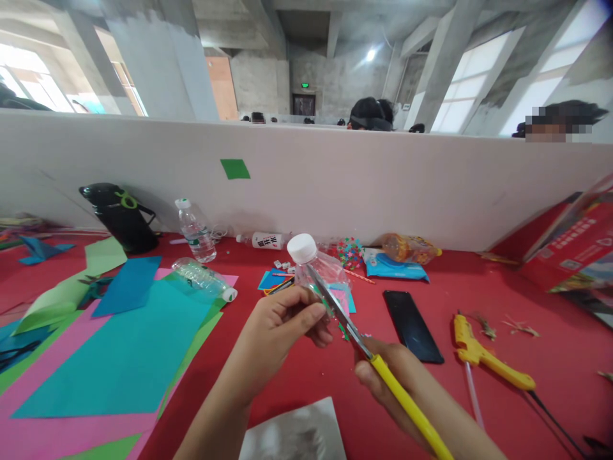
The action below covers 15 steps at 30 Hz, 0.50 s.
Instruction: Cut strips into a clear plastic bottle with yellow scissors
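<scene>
A clear plastic bottle (pixel 331 267) with a white cap (pixel 301 248) is held up over the red table, its cap tilted up and left. The fingers of my left hand (pixel 282 322) pinch it from below; its lower part is partly hidden by hand and blades. My right hand (pixel 400 377) is closed around scissors (pixel 348 324) with yellow handles. Their metal blades lie against the bottle's near side and look close together. Coloured paper squares and a cluster of small colourful pieces (pixel 349 253) lie behind the bottle.
Large coloured paper sheets (pixel 119 358), a black flask (pixel 119 217) and clear bottles (pixel 196 230) are at left. To the right lie a black phone (pixel 414 326), a yellow glue gun (pixel 488 358) and a blue packet (pixel 395 266). A white partition (pixel 306 179) rises behind.
</scene>
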Tool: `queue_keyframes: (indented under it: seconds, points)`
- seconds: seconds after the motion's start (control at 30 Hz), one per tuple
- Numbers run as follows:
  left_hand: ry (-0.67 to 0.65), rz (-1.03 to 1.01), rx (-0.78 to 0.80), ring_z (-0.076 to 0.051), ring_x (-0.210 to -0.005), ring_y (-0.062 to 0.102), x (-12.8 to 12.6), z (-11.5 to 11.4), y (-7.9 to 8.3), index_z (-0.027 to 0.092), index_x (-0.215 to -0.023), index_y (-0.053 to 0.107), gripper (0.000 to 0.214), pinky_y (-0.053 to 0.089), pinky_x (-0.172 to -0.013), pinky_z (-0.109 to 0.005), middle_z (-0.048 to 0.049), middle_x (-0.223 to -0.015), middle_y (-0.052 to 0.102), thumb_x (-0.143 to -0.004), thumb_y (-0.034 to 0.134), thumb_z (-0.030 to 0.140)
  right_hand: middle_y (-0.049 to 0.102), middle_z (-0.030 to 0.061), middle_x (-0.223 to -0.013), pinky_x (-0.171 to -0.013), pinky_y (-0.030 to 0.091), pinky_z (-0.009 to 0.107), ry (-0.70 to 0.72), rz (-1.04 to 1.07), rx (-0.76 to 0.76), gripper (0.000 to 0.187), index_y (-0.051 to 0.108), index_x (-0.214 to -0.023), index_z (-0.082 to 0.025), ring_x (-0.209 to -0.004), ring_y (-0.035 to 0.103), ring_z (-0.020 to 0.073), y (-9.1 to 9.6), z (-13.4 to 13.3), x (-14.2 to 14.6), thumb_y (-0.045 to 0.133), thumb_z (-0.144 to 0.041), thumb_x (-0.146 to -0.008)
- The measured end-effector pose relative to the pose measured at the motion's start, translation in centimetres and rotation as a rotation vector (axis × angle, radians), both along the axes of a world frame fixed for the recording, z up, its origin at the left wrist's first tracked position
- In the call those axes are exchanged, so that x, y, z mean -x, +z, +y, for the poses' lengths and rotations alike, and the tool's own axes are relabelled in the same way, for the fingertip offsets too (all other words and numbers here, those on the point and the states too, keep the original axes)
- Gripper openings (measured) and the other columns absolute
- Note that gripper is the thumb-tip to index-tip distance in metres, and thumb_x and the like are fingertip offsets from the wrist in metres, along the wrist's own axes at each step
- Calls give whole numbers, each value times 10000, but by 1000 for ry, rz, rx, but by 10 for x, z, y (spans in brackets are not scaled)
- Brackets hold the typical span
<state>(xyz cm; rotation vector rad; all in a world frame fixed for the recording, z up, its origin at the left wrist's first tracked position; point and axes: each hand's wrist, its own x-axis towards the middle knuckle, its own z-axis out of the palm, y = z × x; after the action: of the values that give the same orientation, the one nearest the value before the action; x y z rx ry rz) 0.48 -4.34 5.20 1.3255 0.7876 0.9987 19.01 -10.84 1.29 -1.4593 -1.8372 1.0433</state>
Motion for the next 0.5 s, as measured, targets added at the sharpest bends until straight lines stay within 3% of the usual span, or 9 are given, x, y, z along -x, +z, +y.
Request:
queue_keyframes:
  seconds: [0.5]
  points:
    - [-8,-7,13,-102,-569,664,2,1,-1,160,-726,656,129,540,-583,-196,-3,-618,699,-842,615,198,291,-56,-648,-493,204,249,50,55,18,496,376,-704,-214,-574,246,117,-3,8,-4,406,-669,-896]
